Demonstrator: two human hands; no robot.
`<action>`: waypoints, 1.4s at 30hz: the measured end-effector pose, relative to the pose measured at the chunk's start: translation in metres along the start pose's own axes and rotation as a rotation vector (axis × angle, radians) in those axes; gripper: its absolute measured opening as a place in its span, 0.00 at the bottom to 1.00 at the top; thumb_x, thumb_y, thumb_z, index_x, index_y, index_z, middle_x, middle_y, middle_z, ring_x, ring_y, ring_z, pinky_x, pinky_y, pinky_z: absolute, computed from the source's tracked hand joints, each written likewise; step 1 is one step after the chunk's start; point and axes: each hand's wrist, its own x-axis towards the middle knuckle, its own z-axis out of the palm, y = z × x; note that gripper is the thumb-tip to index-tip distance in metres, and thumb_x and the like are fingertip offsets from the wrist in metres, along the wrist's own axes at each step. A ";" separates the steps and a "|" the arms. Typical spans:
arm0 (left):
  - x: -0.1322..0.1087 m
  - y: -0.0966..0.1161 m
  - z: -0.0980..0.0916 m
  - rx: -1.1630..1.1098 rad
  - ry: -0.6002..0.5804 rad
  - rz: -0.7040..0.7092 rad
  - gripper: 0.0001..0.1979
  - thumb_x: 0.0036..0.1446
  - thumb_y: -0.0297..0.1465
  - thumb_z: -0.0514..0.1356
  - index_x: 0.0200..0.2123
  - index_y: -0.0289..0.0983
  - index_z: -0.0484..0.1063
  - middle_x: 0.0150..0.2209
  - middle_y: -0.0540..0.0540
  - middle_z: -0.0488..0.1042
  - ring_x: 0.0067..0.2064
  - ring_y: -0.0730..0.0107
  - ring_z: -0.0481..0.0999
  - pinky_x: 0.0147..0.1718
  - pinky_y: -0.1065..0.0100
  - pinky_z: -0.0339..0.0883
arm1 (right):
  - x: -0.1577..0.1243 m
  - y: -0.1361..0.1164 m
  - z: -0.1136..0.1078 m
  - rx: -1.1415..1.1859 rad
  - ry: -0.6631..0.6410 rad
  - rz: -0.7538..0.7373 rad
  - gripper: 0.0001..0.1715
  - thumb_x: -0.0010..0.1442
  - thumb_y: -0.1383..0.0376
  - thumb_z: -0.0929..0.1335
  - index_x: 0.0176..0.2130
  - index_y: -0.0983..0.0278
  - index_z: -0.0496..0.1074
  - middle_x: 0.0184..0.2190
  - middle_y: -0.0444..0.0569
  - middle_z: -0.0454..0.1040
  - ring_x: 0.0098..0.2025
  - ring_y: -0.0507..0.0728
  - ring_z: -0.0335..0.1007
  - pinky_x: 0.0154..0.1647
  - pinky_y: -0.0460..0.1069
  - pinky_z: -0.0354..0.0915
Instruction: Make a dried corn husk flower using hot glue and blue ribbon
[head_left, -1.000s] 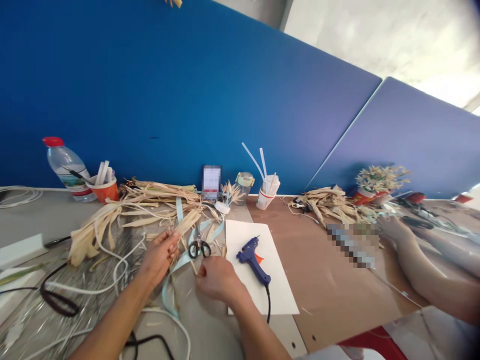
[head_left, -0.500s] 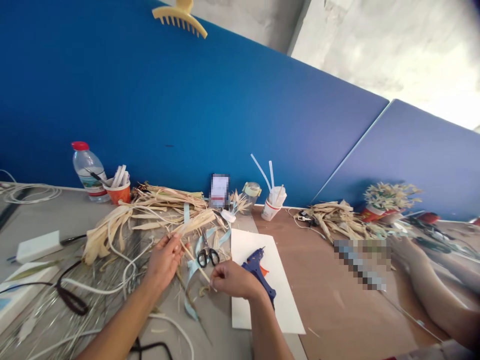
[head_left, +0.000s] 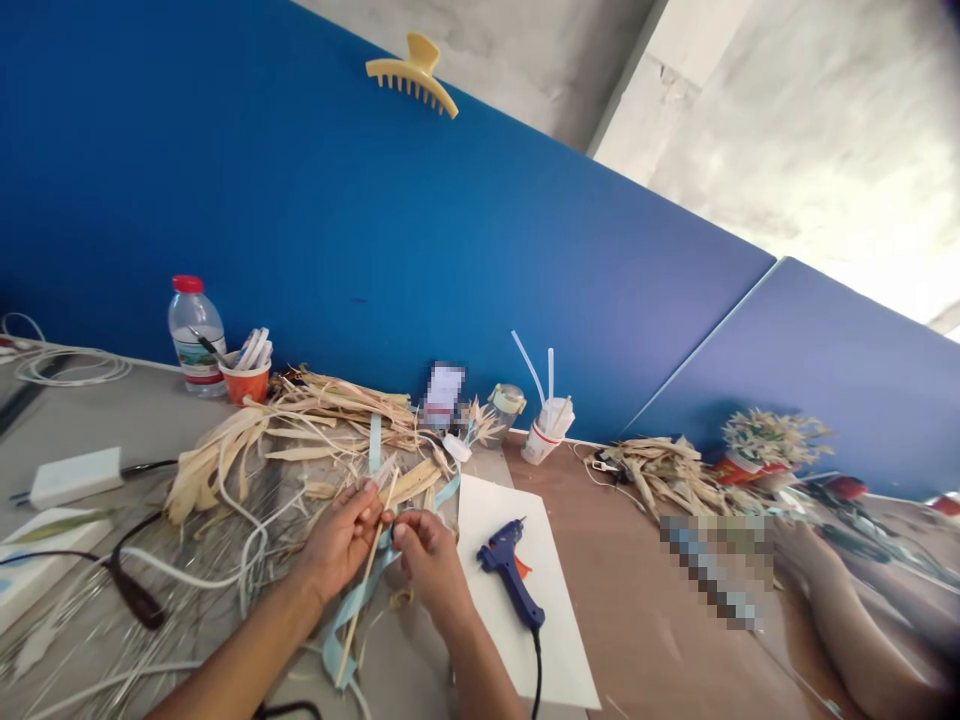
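Observation:
My left hand (head_left: pixel 341 538) and my right hand (head_left: pixel 426 556) are close together over the grey table, both pinched on a thin straw-coloured stick (head_left: pixel 361 593) that slants down toward me. A light blue ribbon (head_left: pixel 352 607) runs under the hands. A pile of dried husk strips (head_left: pixel 300 425) lies just behind them. To the right a blue glue gun (head_left: pixel 507 566) rests on a white sheet (head_left: pixel 517 585). The scissors seen earlier are hidden behind my hands.
A water bottle (head_left: pixel 193 335) and an orange cup (head_left: pixel 247 378) stand at the back left, a white cup of glue sticks (head_left: pixel 546 425) in the middle. Cables (head_left: pixel 127 588) and a white adapter (head_left: pixel 75 476) lie at left. Another person's arm (head_left: pixel 847 625) rests at right. A yellow hair clip (head_left: pixel 412 72) sits on the blue partition.
My right hand left the table near the glue gun and came up to my left hand. The stick is now held by both hands. The view tilted upward.

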 end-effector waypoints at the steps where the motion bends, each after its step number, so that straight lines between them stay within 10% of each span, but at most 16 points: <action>1: 0.000 -0.002 0.000 0.004 -0.003 -0.009 0.16 0.46 0.30 0.69 0.19 0.34 0.64 0.16 0.58 0.59 0.17 0.85 0.54 0.27 0.75 0.67 | 0.000 0.004 0.005 0.012 0.026 0.019 0.15 0.52 0.58 0.67 0.37 0.65 0.67 0.21 0.39 0.65 0.19 0.47 0.55 0.20 0.43 0.52; 7: -0.004 -0.009 0.003 0.074 -0.014 -0.040 0.14 0.43 0.31 0.70 0.21 0.35 0.67 0.15 0.58 0.59 0.17 0.85 0.53 0.21 0.78 0.61 | -0.001 0.011 0.017 0.065 0.019 0.049 0.33 0.42 0.69 0.69 0.49 0.66 0.62 0.24 0.41 0.71 0.24 0.51 0.66 0.25 0.44 0.59; 12: 0.000 -0.007 0.001 0.190 0.071 0.113 0.16 0.39 0.35 0.71 0.18 0.36 0.67 0.15 0.57 0.59 0.19 0.80 0.58 0.28 0.73 0.66 | 0.000 -0.002 -0.003 0.006 0.105 0.005 0.21 0.50 0.63 0.66 0.44 0.67 0.69 0.18 0.39 0.67 0.20 0.51 0.60 0.23 0.45 0.56; 23: 0.005 -0.020 -0.009 0.525 0.075 0.225 0.15 0.40 0.41 0.69 0.23 0.37 0.71 0.21 0.53 0.66 0.23 0.73 0.64 0.26 0.71 0.62 | 0.007 -0.015 -0.041 0.350 0.325 -0.191 0.29 0.54 0.58 0.65 0.55 0.61 0.64 0.33 0.46 0.73 0.19 0.47 0.55 0.21 0.45 0.56; 29: -0.002 -0.016 -0.001 0.572 0.024 0.207 0.14 0.41 0.41 0.68 0.22 0.37 0.71 0.21 0.52 0.67 0.24 0.71 0.65 0.25 0.71 0.60 | 0.001 -0.009 -0.018 -0.015 0.083 -0.150 0.12 0.55 0.62 0.63 0.36 0.64 0.72 0.18 0.39 0.59 0.20 0.49 0.53 0.22 0.44 0.53; 33: 0.000 -0.019 -0.002 0.578 -0.010 0.230 0.15 0.41 0.41 0.67 0.20 0.37 0.69 0.20 0.52 0.66 0.23 0.71 0.64 0.24 0.70 0.60 | -0.003 -0.009 -0.010 -0.181 0.002 -0.200 0.20 0.58 0.53 0.62 0.26 0.65 0.70 0.18 0.42 0.61 0.23 0.51 0.57 0.23 0.45 0.55; 42: 0.002 -0.027 -0.007 0.751 -0.087 0.289 0.18 0.48 0.45 0.63 0.18 0.38 0.66 0.18 0.52 0.63 0.23 0.69 0.62 0.24 0.69 0.58 | -0.004 -0.011 -0.007 -0.292 0.104 -0.155 0.25 0.62 0.53 0.58 0.21 0.63 0.65 0.16 0.42 0.59 0.21 0.51 0.54 0.23 0.46 0.50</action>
